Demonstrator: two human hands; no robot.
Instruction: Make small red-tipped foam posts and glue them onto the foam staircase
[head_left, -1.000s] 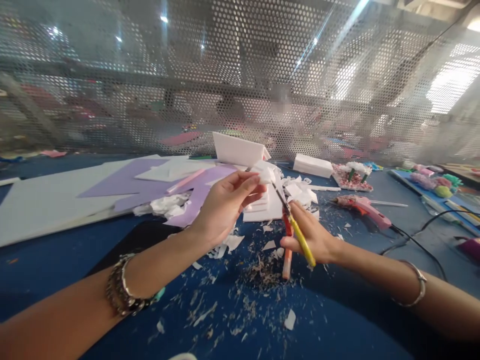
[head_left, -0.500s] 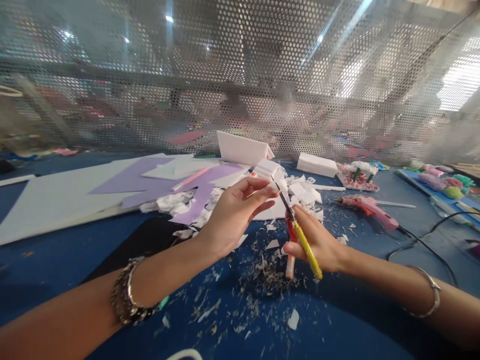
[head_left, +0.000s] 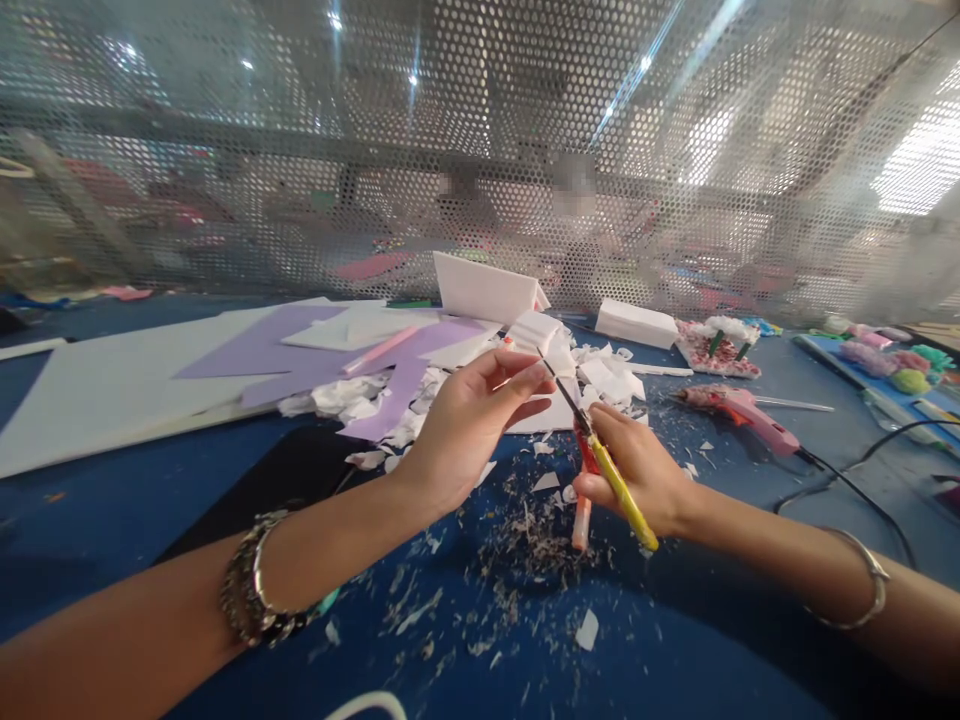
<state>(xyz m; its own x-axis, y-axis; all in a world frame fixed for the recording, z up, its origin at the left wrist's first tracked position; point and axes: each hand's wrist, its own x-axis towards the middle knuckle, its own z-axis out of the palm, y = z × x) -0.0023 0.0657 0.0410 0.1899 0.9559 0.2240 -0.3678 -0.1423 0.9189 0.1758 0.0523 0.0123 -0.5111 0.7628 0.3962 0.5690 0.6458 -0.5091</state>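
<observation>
My right hand (head_left: pixel 637 475) is wrapped round a pair of scissors (head_left: pixel 621 495), seen edge-on, with a yellow handle, a red part beside it and thin dark blades pointing up and left. Thumb and fingers are pressed together on my left hand (head_left: pixel 472 420), close to the blade tips. Whatever it pinches is too small to make out. Behind both hands lie crumpled white paper scraps (head_left: pixel 611 375) and a white sheet (head_left: pixel 544 418). Fine shreds (head_left: pixel 540 545) are scattered on the blue table (head_left: pixel 450 650) below.
Purple sheets (head_left: pixel 300 365) and a large white board (head_left: pixel 112 390) lie at left. A folded white piece (head_left: pixel 487 290) stands at the back, near a white block (head_left: pixel 636 323). At right are a pink glue gun (head_left: pixel 750 415) with a black cable (head_left: pixel 862 495) and coloured pompoms (head_left: pixel 907 380).
The scissors have tilted slightly, their yellow handle end shifting right and a little up. My left hand keeps nearly the same pose. The whole view has shifted slightly.
</observation>
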